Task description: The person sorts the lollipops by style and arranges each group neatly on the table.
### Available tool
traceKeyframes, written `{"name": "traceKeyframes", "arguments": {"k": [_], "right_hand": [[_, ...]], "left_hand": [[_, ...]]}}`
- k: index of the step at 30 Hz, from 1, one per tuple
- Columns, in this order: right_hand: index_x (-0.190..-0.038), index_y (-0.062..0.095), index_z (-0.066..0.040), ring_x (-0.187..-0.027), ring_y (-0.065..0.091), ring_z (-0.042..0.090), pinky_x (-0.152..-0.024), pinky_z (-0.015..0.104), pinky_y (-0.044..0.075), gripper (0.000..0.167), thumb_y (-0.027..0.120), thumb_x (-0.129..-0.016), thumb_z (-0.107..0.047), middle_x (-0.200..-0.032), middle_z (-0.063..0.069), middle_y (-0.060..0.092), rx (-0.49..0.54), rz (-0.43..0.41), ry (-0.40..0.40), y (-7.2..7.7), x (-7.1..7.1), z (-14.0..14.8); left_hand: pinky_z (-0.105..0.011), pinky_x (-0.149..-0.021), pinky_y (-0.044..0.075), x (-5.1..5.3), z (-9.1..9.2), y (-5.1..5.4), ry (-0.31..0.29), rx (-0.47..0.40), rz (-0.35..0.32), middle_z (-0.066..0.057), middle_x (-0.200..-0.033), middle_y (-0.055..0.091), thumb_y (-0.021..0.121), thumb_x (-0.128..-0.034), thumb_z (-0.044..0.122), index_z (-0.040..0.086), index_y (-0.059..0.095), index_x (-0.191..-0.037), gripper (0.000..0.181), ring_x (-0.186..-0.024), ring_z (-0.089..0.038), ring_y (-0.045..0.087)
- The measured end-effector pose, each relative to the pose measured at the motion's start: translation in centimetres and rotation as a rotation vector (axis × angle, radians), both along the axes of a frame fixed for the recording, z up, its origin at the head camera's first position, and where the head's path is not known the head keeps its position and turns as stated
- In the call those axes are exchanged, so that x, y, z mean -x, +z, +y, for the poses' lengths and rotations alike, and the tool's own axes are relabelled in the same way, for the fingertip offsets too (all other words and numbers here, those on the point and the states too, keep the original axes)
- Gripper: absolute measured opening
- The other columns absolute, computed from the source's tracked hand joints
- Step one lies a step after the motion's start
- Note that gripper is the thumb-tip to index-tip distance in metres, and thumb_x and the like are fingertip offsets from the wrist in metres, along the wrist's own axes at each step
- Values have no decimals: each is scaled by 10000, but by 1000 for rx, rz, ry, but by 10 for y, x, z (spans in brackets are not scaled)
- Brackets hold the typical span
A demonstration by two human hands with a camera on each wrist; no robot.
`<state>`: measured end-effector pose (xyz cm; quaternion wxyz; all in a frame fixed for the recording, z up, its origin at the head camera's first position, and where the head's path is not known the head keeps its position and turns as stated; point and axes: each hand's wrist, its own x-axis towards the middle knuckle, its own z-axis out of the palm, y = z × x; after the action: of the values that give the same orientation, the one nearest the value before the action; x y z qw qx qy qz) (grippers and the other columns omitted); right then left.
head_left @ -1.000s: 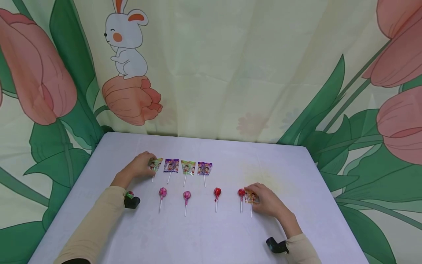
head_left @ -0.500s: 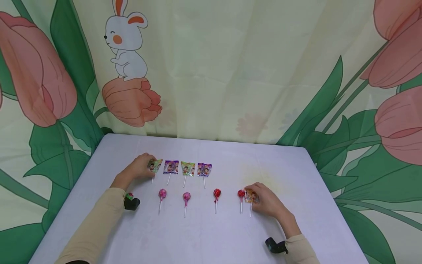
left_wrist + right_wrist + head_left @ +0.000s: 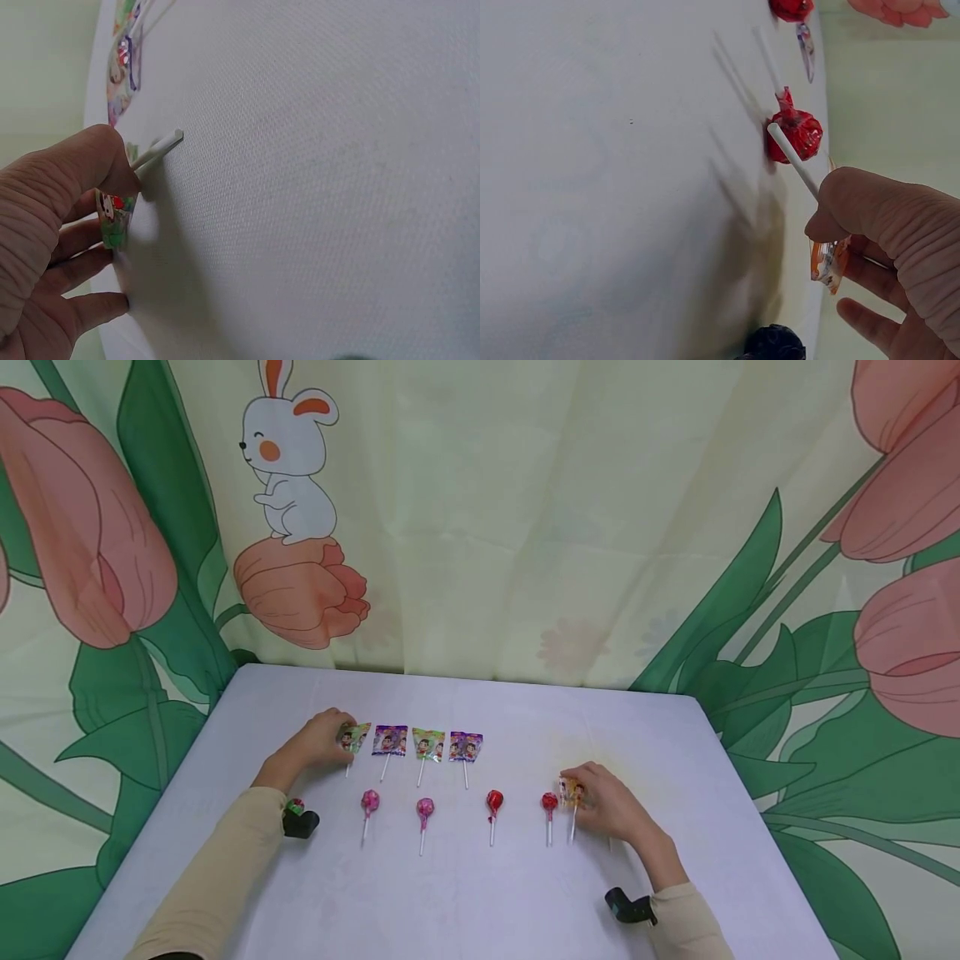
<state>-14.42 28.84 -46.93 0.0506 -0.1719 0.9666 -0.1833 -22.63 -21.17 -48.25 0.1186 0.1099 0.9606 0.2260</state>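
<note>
Our right hand pinches an orange lollipop between thumb and fingers, holding it on the hand's left side. Its long axis runs near to far: wrapper at the far end, stick toward us, and in the right wrist view the stick looks raised off the surface. Just left lies a red lollipop, its stick almost parallel to ours, so we judge sideways room on that side to be tight. Under our right wrist a thin stick shows; what it belongs to is hidden in the head view.

Our left hand is well apart, far and left, pinching a green lollipop at the left end of the far row. We judge the key relation to be between our right hand and that row's right end, the purple lollipop, which lies left of our hold and somewhat farther; the right hand is the nearer to it. Between them, past the red lollipop's far side, the surface is bare. More bare surface runs beyond our right hand to the far edge and out to the right edge, neither close enough to crowd us.
</note>
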Motion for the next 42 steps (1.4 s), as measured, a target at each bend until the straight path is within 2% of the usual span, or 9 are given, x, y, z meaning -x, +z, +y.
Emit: {"name": "traceKeyframes", "arguments": {"k": [18, 32, 42], "right_hand": [[-1358, 635, -104, -1147, 593, 262, -1036, 508, 513, 600, 828, -792, -58, -1247, 76, 628, 27, 26, 35, 12, 19, -19], [-1342, 641, -80, -1149, 589, 275, -1019, 516, 517, 578, 818, -792, -46, -1232, 79, 633, 106, 23, 76, 12, 34, -37], [-1359, 640, -113, -1176, 581, 268, -1025, 508, 523, 575, 794, -806, -73, -1262, 74, 625, 125, -22, 42, 12, 42, -50]], "left_hand": [[-582, -1062, 448, -1, 1, 2, 12, -5, -1, -252, -1234, 581, 853, -793, 180, -64, 597, -1292, 611, -1161, -414, 555], [-566, -1057, 456, 1, 2, -3, 27, -6, -10, -239, -1232, 587, 850, -792, 174, -61, 601, -1289, 604, -1155, -396, 562], [-559, -1045, 470, 0, 2, -3, 42, -6, -11, -236, -1229, 593, 858, -793, 171, -62, 602, -1300, 614, -1129, -379, 571]]}}
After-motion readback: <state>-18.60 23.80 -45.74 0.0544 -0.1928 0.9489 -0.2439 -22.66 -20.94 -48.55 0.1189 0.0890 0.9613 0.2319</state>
